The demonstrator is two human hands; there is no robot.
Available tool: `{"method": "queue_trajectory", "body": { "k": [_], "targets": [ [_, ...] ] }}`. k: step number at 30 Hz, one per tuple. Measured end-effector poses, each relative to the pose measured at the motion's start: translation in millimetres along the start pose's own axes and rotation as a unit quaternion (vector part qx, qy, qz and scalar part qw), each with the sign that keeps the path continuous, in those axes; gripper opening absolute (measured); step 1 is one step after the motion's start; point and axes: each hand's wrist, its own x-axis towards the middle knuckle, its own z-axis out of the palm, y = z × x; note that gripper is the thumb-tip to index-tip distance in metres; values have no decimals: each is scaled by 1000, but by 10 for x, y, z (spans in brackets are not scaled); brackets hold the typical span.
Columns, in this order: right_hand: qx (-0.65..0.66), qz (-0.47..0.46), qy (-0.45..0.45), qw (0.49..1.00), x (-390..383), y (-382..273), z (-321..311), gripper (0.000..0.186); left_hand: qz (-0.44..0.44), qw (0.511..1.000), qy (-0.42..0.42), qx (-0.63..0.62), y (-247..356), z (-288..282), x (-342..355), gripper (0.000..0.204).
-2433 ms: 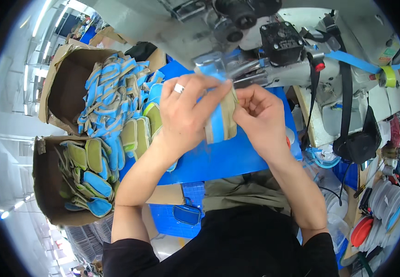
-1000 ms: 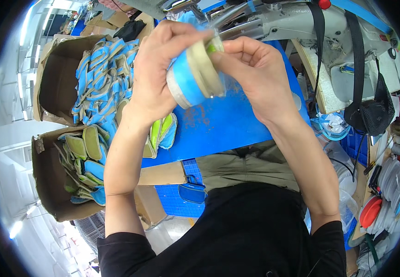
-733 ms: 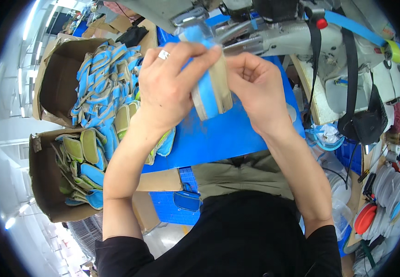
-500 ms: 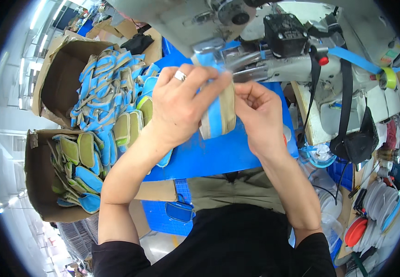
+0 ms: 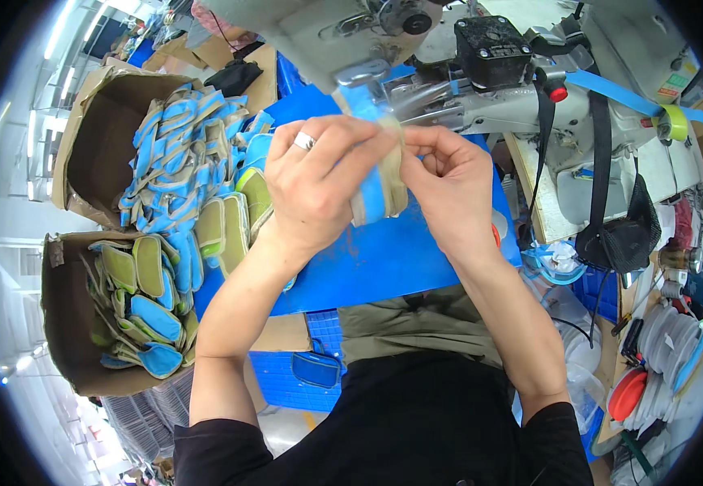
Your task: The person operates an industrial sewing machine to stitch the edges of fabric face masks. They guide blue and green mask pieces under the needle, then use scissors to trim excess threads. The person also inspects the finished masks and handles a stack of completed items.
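A blue and beige fabric piece point(image 5: 374, 194) stands curved at the front of the sewing machine point(image 5: 319, 32), its upper end by the metal presser foot point(image 5: 361, 74). My left hand point(image 5: 319, 178), with a ring on one finger, grips its left side, thumb and fingers closed over the cloth. On the other side, my right hand point(image 5: 448, 182) pinches the beige edge between thumb and forefinger, its other fingers curled. Motion smears the fingertips and the cloth near the foot. Beneath both hands lies a blue tabletop point(image 5: 351, 267).
At the left, blue and beige fabric loops point(image 5: 181, 154) pile beside a cardboard box point(image 5: 96, 154). A lower box point(image 5: 64, 324) holds green and blue padded pieces point(image 5: 153, 267). Blue binding tape point(image 5: 623, 95) runs past a yellow-green roll point(image 5: 675, 123). Reels point(image 5: 628, 393) stand lower right.
The fabric has shifted up toward the presser foot, and less of it shows below my hands. My right hand has come slightly closer to my left. Both keep their hold.
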Motion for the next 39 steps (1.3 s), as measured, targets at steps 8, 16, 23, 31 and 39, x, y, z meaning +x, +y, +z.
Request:
{"method": "queue_trajectory", "body": {
  "k": [8, 16, 23, 31, 39],
  "targets": [
    [-16, -2, -3, 1000, -2, 6, -14, 21, 10, 1000, -6, 11, 31, 5, 31, 28],
    [-8, -3, 1, 1000, -39, -52, -11, 21, 8, 1000, -21, 18, 65, -7, 53, 29],
    [53, -40, 64, 996, -17, 53, 98, 20, -15, 999, -50, -8, 51, -35, 117, 30],
    [-51, -126, 48, 990, -34, 158, 10, 23, -552, 544, 18, -632, 57, -126, -267, 26],
    [-192, -301, 93, 929, -49, 324, -18, 21, -502, 657, -67, -559, 36, 14, -6, 24]
  ]
}}
